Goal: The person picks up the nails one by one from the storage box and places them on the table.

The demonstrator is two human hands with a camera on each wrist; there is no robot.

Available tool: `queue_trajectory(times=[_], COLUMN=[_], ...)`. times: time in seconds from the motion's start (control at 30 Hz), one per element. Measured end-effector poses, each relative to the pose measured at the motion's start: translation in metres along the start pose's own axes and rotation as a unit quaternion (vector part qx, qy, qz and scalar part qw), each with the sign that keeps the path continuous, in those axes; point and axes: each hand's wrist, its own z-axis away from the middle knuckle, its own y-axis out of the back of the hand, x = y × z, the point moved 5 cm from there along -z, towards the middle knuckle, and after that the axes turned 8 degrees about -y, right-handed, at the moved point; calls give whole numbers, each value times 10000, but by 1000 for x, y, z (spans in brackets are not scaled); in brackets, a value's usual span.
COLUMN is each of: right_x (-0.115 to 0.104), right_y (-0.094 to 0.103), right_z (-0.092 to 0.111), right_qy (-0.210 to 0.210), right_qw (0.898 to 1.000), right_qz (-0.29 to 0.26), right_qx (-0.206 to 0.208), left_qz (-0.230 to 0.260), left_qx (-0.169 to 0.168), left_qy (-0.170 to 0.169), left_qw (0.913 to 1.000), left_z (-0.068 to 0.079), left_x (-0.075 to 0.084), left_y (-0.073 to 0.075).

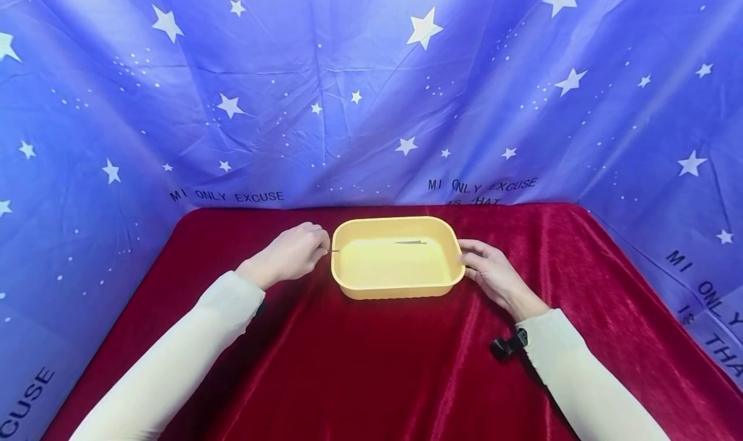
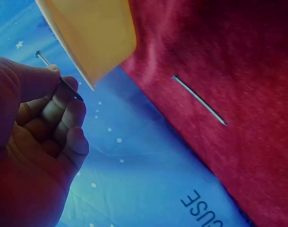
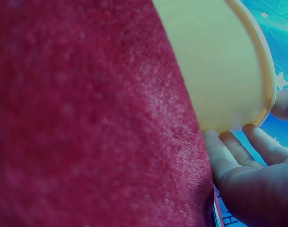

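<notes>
My left hand [image 1: 296, 251] pinches a nail [image 2: 63, 80] between thumb and fingers, just outside the left rim of a yellow plastic bin [image 1: 395, 293]. The nail's head points up and away in the left wrist view. Another nail [image 2: 199, 100] lies on the red cloth; in the head view I cannot make it out. Inside the bin, toward the back, lie a few thin nails [image 1: 411, 242] close together; their exact number is unclear. At the bin's right end my right hand [image 1: 493, 273] touches the outer wall with its fingertips, fingers fairly straight.
Dark red velvet cloth [image 1: 371, 363] covers the table under the bin. Blue star-printed curtains [image 1: 371, 54] hang behind and on both sides. A small black device [image 1: 507, 344] sits at the right wrist.
</notes>
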Motion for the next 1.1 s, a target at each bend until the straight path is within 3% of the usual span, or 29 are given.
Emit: queue_trajectory(times=[0.57, 1.1], right_x=[0, 0], right_y=[0, 0], right_z=[1, 1], right_qy=[21, 29], right_qw=[10000, 10000], right_qz=[-75, -87], right_qx=[-19, -16], left_qz=[95, -73], left_qx=[73, -342], left_qy=[141, 185], left_qw=[9998, 9992], left_z=[25, 30], left_x=[-16, -36], left_y=[-12, -30])
